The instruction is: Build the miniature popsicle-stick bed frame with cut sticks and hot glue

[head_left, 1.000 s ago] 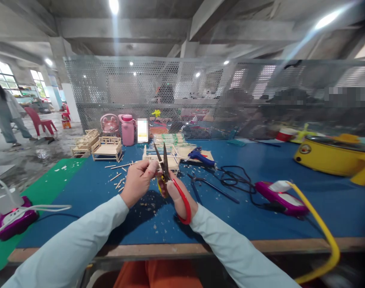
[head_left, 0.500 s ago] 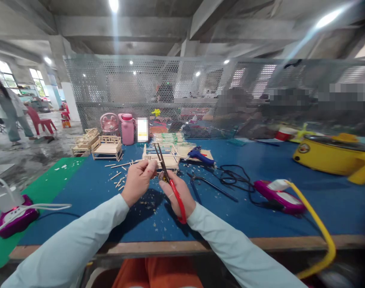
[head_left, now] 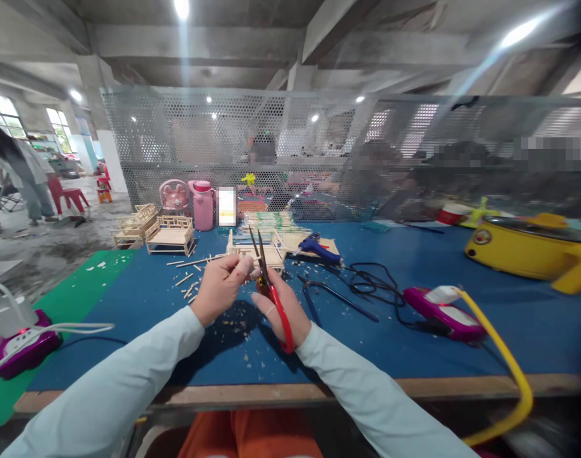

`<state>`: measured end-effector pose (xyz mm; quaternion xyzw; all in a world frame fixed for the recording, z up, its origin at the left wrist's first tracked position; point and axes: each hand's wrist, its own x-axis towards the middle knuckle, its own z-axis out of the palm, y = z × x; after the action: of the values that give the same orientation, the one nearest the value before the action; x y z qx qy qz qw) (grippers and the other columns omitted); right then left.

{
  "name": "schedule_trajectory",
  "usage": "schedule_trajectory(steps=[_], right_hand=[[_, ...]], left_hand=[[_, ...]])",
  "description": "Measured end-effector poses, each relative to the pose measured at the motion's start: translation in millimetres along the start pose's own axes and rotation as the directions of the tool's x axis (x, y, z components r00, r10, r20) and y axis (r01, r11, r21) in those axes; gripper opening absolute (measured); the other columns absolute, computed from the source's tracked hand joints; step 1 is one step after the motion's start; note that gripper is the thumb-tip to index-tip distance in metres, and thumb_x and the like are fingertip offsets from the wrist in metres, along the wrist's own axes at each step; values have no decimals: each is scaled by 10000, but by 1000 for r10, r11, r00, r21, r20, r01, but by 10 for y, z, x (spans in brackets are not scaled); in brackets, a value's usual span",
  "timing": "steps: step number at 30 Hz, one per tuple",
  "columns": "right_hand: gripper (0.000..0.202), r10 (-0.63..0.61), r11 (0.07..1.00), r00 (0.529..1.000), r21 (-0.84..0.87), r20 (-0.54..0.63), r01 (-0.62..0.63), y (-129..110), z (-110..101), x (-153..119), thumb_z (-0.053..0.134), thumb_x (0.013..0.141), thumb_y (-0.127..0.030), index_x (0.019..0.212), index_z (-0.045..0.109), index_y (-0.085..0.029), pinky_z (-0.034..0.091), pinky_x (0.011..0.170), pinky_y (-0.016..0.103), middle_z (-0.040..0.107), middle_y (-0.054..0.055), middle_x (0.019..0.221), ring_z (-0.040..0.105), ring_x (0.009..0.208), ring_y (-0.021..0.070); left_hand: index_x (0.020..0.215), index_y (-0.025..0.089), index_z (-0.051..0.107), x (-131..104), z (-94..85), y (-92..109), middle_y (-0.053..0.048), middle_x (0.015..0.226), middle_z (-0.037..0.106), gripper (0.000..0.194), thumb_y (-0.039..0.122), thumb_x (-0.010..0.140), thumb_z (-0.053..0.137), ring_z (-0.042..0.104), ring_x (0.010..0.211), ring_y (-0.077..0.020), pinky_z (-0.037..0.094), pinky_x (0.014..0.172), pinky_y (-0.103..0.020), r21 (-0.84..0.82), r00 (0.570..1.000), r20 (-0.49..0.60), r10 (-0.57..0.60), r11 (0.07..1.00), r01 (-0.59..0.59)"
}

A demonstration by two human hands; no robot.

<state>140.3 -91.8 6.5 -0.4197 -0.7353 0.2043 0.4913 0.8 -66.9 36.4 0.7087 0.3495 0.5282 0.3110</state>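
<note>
Red-handled scissors [head_left: 281, 318] are gripped in my right hand [head_left: 287, 308], blades slightly parted and pointing away from me. Close beside the blades, my left hand [head_left: 220, 285] is pinched shut; what sits between its fingertips is too small to make out. Just behind both hands stands a small frame of pale wooden sticks [head_left: 266, 256], shaped like a miniature bench. Cut stick pieces [head_left: 184, 278] and pale crumbs lie on the blue mat to the left of my left hand. A finished-looking miniature wooden bench [head_left: 170, 235] stands farther left.
Pliers [head_left: 340, 298] and a blue glue gun [head_left: 319, 247] lie to the right, with a black cord near a purple power strip [head_left: 443, 315]. A yellow electric pot [head_left: 524, 248] stands far right. A pink bottle [head_left: 203, 205] is at the back. A person [head_left: 25, 172] stands at left.
The scissors have turned slightly, with their blades shifting right and parting a little more. My left hand stays nearly in place. The person at left has moved right and bent forward.
</note>
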Motion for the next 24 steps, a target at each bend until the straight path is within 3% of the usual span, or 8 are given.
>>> schedule_trajectory(steps=[6, 12, 15, 18, 21, 24], right_hand=[[291, 10, 1000, 999, -23, -33, -11, 7, -21, -15, 443, 623, -102, 887, 530, -188, 386, 591, 250, 447, -36, 601, 438, 590, 133], [160, 55, 998, 996, 35, -75, -52, -49, -28, -23, 460, 664, -149, 791, 552, -182, 340, 515, 241, 475, -35, 590, 397, 520, 109], [126, 117, 981, 983, 172, -139, -93, -62, -30, 12, 510, 713, -226, 831, 537, -192, 358, 514, 238, 484, -41, 602, 417, 520, 104], [209, 236, 896, 955, 421, -182, -142, -43, -49, 68, 535, 755, -376, 876, 489, -211, 348, 440, 222, 474, -58, 588, 395, 456, 86], [279, 307, 782, 945, 596, -113, -183, -13, -75, 100, 551, 748, -452, 877, 460, -221, 340, 378, 204, 473, -73, 560, 377, 401, 69], [297, 303, 762, 953, 608, -32, -222, 8, -88, 95, 627, 702, -390, 890, 475, -217, 353, 371, 191, 479, -82, 527, 409, 396, 67]], left_hand=[[557, 146, 477, -16, 4, -9, 31, 530, 438, 413, 456, 825, 430, 390, 532, -81, 306, 518, -204, 25, 1000, 1, 4, 1000, -4], [555, 149, 481, -12, 17, 17, 28, 524, 455, 411, 458, 822, 435, 403, 524, -83, 318, 522, -206, -24, 1000, -15, -21, 1000, 20], [534, 155, 457, -8, 15, 6, 28, 513, 442, 431, 461, 834, 412, 397, 518, -84, 325, 529, -211, -24, 1000, -13, -8, 1000, 8], [562, 155, 469, -16, 13, -54, 25, 526, 441, 424, 440, 860, 370, 400, 523, -88, 325, 534, -215, 23, 998, 51, 36, 999, -37], [597, 152, 499, -35, 29, -140, 17, 562, 461, 385, 404, 862, 380, 412, 553, -96, 322, 545, -216, 134, 976, 188, 106, 982, -133], [589, 146, 512, -52, 65, -200, 5, 577, 488, 377, 402, 847, 415, 426, 579, -104, 332, 571, -222, 172, 962, 239, 129, 970, -173]])
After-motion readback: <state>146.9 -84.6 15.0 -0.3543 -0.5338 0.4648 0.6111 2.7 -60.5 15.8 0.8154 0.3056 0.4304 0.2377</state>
